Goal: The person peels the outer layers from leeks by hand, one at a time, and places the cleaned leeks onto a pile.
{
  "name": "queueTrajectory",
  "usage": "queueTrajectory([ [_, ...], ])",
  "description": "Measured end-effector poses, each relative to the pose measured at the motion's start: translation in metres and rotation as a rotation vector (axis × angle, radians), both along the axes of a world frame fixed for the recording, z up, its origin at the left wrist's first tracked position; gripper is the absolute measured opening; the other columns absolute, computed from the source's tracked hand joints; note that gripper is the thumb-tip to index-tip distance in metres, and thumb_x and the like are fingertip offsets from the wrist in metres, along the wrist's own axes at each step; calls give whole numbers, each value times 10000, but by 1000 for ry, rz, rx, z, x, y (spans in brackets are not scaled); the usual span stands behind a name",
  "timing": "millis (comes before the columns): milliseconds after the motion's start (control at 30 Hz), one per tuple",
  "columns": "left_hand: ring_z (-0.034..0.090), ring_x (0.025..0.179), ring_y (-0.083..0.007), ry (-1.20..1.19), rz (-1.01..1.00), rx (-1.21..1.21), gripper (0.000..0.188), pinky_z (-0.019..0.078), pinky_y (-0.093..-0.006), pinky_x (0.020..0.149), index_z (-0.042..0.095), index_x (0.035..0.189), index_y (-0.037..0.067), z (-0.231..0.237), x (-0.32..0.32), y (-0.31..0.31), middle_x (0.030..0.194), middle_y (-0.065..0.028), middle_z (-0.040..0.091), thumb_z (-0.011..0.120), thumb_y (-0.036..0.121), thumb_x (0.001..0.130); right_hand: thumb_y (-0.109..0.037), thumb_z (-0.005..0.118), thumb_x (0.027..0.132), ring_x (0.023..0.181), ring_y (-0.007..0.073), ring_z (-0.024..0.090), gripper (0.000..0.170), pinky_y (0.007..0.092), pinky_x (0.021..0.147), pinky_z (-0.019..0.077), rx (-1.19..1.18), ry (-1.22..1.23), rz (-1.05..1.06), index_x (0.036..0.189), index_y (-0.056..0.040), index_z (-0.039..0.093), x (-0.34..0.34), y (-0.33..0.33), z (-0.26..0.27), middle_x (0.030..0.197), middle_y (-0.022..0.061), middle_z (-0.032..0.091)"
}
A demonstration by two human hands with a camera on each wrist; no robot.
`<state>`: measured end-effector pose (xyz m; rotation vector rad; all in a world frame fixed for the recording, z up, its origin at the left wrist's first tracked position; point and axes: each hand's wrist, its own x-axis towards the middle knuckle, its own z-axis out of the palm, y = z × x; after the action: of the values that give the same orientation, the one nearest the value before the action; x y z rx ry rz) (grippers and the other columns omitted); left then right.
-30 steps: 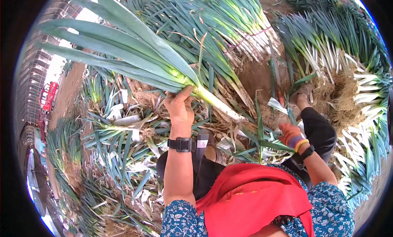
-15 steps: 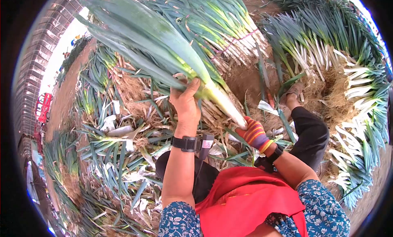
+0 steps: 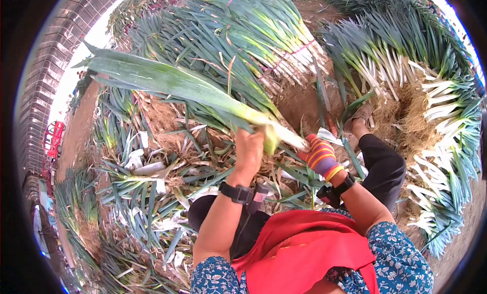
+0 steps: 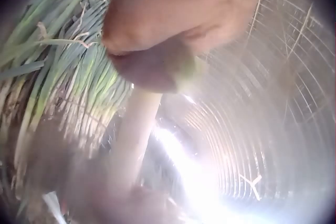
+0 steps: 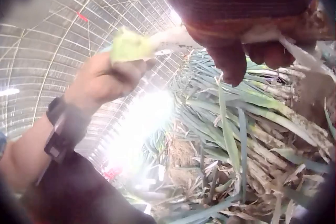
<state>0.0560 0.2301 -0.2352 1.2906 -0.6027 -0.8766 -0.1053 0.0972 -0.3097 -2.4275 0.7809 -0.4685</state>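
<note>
A long leek (image 3: 167,80) slants across the head view, its broad green leaves up to the left and its white shank (image 3: 286,134) down to the right. My bare left hand (image 3: 248,151) grips a pale green leaf base (image 5: 131,46) peeling out from the shank; this part is blurred. In the left wrist view, the curled fingers (image 4: 157,61) cover part of it, with the white shank below. My right hand (image 3: 319,154), in a striped glove, holds the shank's lower end, its fingers hiding the tip.
Tied leeks (image 3: 284,45) lie ahead. More leeks with roots (image 3: 401,75) curve along the right. A long blade with a brownish handle (image 3: 331,124) rests near my foot (image 3: 361,116). Loose leaves and peelings (image 3: 147,192) cover the ground at left.
My right hand has come up from low right to grip the shank's end. My left hand has slid down and right along the leek, drawing a leaf base away from it.
</note>
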Motion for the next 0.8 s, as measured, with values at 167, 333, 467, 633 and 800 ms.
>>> queueTrajectory([
  [167,565,991,-220,-538,-844,379,418,450,-337,832,604,975,-72,-84,-90,12,1053,-194,602,736,197,684,-333,728,644,661,341,588,491,402,569,460,-193,-111,64,997,-30,571,29,2,36,704,156,607],
  [333,485,705,-192,-157,101,210,538,448,-322,671,547,922,12,-26,-16,12,803,-84,554,816,345,596,-301,732,677,682,315,612,442,365,583,479,-313,-172,93,1006,-46,585,10,-17,48,742,138,632],
  [467,603,857,-214,332,475,-339,268,493,-359,741,575,917,39,30,22,28,842,-73,613,734,152,733,-360,738,660,917,340,580,602,407,763,455,-229,11,151,1121,-36,526,-4,-10,30,976,204,601],
  [633,632,836,-267,485,440,-354,163,502,-387,761,582,906,33,21,8,28,843,-105,626,673,66,774,-477,725,648,901,380,548,676,439,749,442,-228,-280,320,1098,-25,501,39,29,64,977,224,556],
  [800,508,1135,-271,410,234,-419,330,378,-419,982,459,1166,-6,30,9,32,1138,-153,576,523,152,884,-330,727,700,754,363,581,457,400,691,477,-261,-348,418,991,-20,558,69,40,75,804,185,586],
])
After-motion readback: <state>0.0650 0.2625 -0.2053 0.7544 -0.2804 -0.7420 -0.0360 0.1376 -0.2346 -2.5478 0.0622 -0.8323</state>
